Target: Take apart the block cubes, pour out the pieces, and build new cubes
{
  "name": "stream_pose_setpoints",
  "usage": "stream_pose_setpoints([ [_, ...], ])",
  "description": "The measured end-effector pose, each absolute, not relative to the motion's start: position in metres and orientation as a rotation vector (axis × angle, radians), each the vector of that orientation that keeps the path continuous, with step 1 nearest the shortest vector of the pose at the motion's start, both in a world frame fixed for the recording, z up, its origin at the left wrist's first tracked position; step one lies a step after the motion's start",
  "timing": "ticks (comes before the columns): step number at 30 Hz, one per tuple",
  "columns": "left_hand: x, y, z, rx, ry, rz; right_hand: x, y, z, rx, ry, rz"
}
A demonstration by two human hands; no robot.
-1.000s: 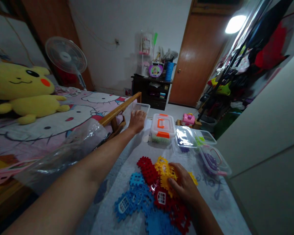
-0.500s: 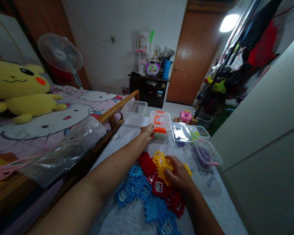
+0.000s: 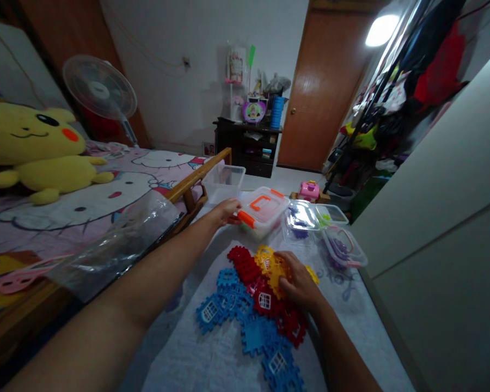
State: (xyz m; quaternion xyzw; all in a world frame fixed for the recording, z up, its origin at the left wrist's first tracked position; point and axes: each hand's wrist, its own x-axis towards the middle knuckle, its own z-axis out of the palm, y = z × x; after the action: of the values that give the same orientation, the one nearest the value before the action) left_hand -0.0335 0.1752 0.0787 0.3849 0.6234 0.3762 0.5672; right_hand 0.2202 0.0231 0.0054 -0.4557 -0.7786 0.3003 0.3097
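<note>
My left hand (image 3: 227,211) grips the left corner of a clear box with an orange-handled lid (image 3: 265,207), beside its orange latch; the box sits turned at an angle. My right hand (image 3: 296,276) is closed on yellow toothed plastic pieces (image 3: 273,267) above the pile. Red toothed pieces (image 3: 245,267), some with white window inserts, lie beside and below them. Blue toothed pieces (image 3: 253,333) spread nearer to me on the white cloth (image 3: 204,348).
Behind my left hand stands an open clear bin (image 3: 224,182). Clear boxes (image 3: 302,218) with purple and green contents line the right side. A wooden bed rail (image 3: 196,177) and clear plastic bag (image 3: 122,245) are at the left.
My left hand has moved left with the corner of the orange-handled box, and the box has turned. My right hand stays on the yellow pieces.
</note>
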Motion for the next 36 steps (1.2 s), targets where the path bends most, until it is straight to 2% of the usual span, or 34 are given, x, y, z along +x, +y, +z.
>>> stream_pose_setpoints([
  [4,-0.055,0.179,0.085,1.001,1.497,0.803,0.224,0.024,0.008,-1.160,-1.976,0.767],
  [9,-0.066,0.176,0.079,1.073,1.648,0.894,0.227,0.036,0.016,-1.305,-1.727,0.616],
  [18,-0.042,0.138,0.049,1.135,1.725,0.975,0.201,0.123,0.074,-1.688,-1.800,0.247],
  [22,-0.047,0.140,0.051,1.157,1.601,0.989,0.189,0.146,0.084,-1.924,-1.880,0.333],
  [28,-0.071,0.149,0.049,1.133,1.513,0.975,0.185,0.150,0.075,-2.014,-1.922,0.444],
  [36,-0.072,0.147,0.032,0.947,1.450,1.093,0.186,0.153,0.059,-1.885,-1.887,0.627],
])
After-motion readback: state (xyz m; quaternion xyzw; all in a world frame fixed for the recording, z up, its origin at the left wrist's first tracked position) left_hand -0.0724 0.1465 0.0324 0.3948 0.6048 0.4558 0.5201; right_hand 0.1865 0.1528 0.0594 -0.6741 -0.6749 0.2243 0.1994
